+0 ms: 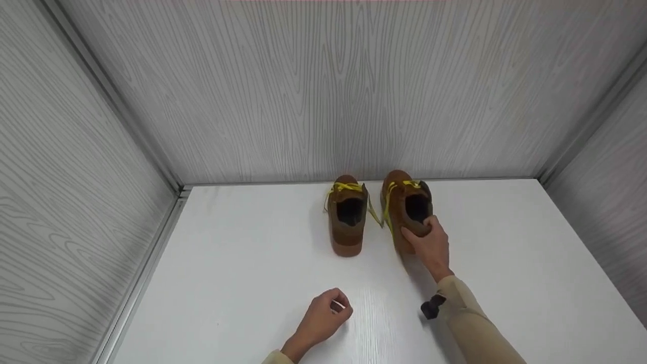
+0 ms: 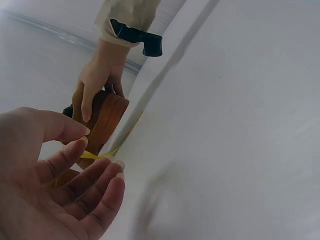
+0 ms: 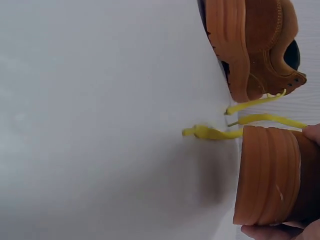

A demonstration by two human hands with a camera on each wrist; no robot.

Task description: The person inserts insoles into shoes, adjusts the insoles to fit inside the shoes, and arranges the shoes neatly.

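My right hand (image 1: pixel 432 242) grips a brown shoe with yellow laces (image 1: pixel 397 215) by its heel, thumb on one side and fingers at the collar. In the right wrist view the thick orange-brown sole at the held shoe's heel (image 3: pixel 267 175) faces the camera, with a shadow on the white surface beside it. A matching brown shoe (image 1: pixel 347 237) stands to its left, toe toward the back wall. Nearer the front, my left hand (image 1: pixel 323 316) hovers with loosely curled fingers and holds nothing. Between the shoes, yellow laces (image 3: pixel 215 132) trail loose.
Both shoes are on a white tabletop (image 1: pixel 242 263) close to a grey wood-grain back wall (image 1: pixel 283 101). Similar panels rise at the left (image 1: pixel 65 177) and right (image 1: pixel 606 177). A black wrist device (image 1: pixel 432 306) sits on my right sleeve.
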